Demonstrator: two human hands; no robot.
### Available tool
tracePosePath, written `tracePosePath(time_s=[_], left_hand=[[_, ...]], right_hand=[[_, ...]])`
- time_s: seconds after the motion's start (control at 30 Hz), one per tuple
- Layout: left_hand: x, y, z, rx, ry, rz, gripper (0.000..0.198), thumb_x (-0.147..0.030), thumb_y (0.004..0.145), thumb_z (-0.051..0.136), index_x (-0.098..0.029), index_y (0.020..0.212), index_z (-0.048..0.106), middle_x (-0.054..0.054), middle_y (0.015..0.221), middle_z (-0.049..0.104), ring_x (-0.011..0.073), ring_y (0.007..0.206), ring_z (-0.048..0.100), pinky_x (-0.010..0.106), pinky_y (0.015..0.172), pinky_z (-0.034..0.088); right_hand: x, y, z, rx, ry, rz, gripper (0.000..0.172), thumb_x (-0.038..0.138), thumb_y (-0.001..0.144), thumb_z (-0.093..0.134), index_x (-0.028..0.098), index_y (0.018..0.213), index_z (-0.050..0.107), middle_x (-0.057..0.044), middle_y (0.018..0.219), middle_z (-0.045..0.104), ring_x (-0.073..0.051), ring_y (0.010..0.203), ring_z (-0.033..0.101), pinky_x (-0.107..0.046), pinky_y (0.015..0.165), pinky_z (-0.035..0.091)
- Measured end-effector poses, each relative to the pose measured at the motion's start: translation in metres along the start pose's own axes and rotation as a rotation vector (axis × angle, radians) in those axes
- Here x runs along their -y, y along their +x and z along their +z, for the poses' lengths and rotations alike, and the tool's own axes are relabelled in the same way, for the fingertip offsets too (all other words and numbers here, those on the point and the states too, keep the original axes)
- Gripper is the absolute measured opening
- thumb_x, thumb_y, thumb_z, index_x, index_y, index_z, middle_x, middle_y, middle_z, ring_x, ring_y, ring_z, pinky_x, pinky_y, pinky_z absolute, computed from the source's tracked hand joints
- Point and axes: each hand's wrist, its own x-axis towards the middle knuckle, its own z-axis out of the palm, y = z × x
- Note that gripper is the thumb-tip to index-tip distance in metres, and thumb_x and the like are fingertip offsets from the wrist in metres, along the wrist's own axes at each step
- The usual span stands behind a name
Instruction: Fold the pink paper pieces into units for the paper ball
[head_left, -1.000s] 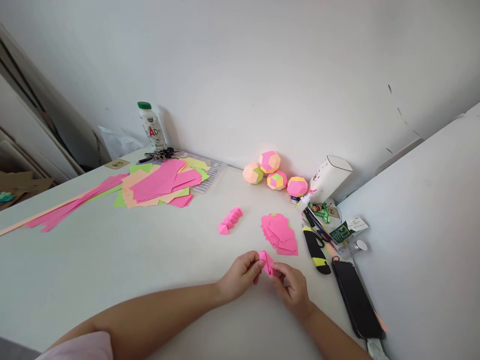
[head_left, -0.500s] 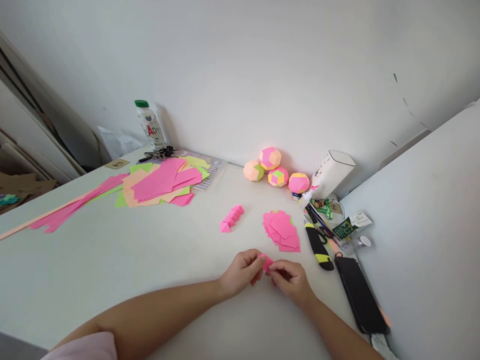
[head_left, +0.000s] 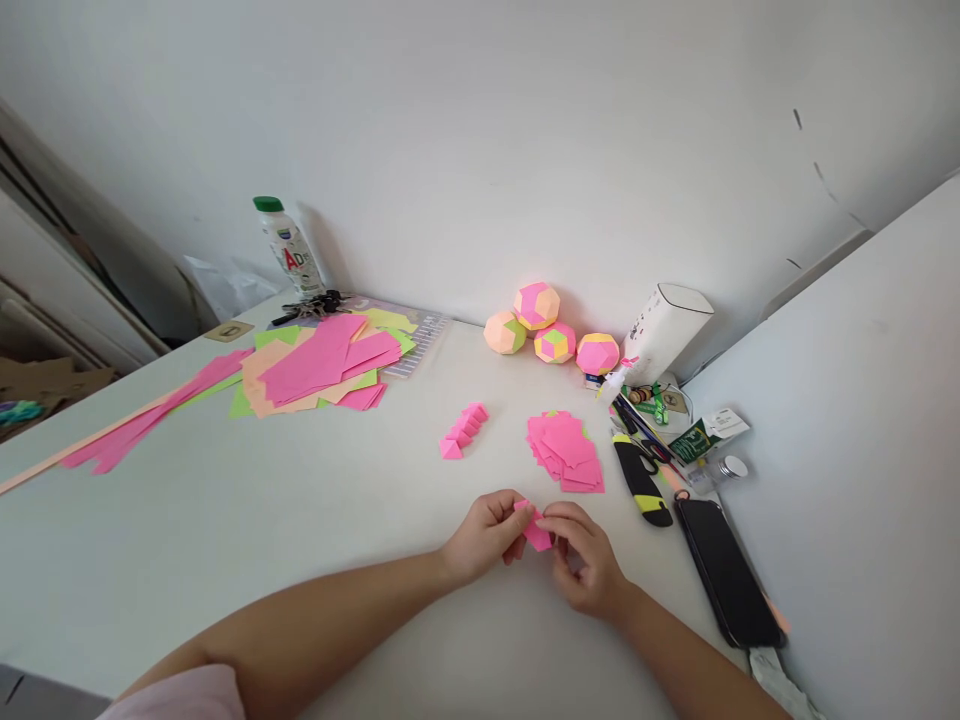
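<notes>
A small folded piece of pink paper [head_left: 535, 536] is pinched between the thumb and fingers of my left hand [head_left: 489, 535], above the table. My right hand [head_left: 589, 560] is closed at the paper's right side, with fingertips on its edge and the thumb lower down. Beyond my hands lies a short row of folded pink paper units [head_left: 464, 432]. Right of that row is a loose pile of flat pink paper pieces [head_left: 566, 455], with a bit of green showing at its back edge.
Several faceted paper balls [head_left: 537, 306] rest by the wall. Coloured sheets [head_left: 315, 365] lie on the left near a bottle [head_left: 291, 250] and keys [head_left: 311, 306]. Along the right side are a white container [head_left: 667, 330], a utility knife [head_left: 643, 482], a jar [head_left: 718, 473] and a phone [head_left: 727, 570].
My right fingers have shifted on the pink paper, the thumb moving down and away from the index finger. More of the paper's face now shows. The left hand keeps its pinch.
</notes>
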Motion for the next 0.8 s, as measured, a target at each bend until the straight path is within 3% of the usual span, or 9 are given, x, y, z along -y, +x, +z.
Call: tracePosePath(time_s=[0.07,0.2,0.4,0.6,0.8], left_hand=[[0.0000,-0.0001,0.0001,0.021,-0.005,-0.010,0.039,-0.054,0.078,0.052,-0.016,0.067,0.049,-0.005,0.044,0.050,0.0073,0.039,0.042,0.020,0.042,0.033],[-0.0001,-0.0010,0.0009,0.040,0.015,-0.019,0.039,-0.053,0.078,0.051,-0.016,0.066,0.050,-0.004,0.046,0.051,0.0073,0.040,0.043,0.020,0.043,0.033],[0.0001,-0.0033,0.0011,0.053,0.090,-0.008,0.039,-0.050,0.082,0.048,-0.016,0.065,0.052,-0.004,0.046,0.052,0.0068,0.040,0.040,0.021,0.044,0.032],[0.0030,-0.0032,0.0033,0.029,0.093,-0.013,0.035,-0.049,0.081,0.051,-0.016,0.069,0.054,-0.003,0.051,0.054,0.0091,0.045,0.048,0.021,0.047,0.038],[0.0037,-0.0039,0.0041,0.017,0.199,0.099,0.034,-0.044,0.087,0.043,-0.016,0.074,0.058,0.002,0.066,0.062,0.0136,0.065,0.058,0.025,0.064,0.046]], right_hand=[[0.0008,-0.0003,0.0004,-0.006,-0.141,-0.104,0.035,0.006,0.079,0.045,0.019,0.110,0.056,-0.011,0.097,0.058,-0.018,0.078,0.059,-0.028,0.058,0.052],[0.0055,0.0010,-0.0008,-0.001,-0.357,-0.253,0.027,0.006,0.083,0.048,0.019,0.104,0.059,-0.010,0.094,0.059,-0.015,0.068,0.057,-0.027,0.056,0.050],[0.0091,0.0025,-0.0010,-0.019,-0.397,-0.343,0.030,0.004,0.085,0.048,0.017,0.111,0.056,-0.007,0.081,0.063,-0.016,0.066,0.058,-0.027,0.055,0.050],[0.0026,-0.0015,0.0000,0.018,-0.287,-0.260,0.028,0.007,0.085,0.047,0.018,0.109,0.059,-0.007,0.078,0.061,-0.016,0.065,0.056,-0.028,0.056,0.049],[-0.0002,0.0005,0.0007,-0.031,0.006,0.021,0.018,0.013,0.085,0.050,0.018,0.089,0.067,-0.007,0.077,0.063,-0.016,0.067,0.059,-0.027,0.059,0.051]])
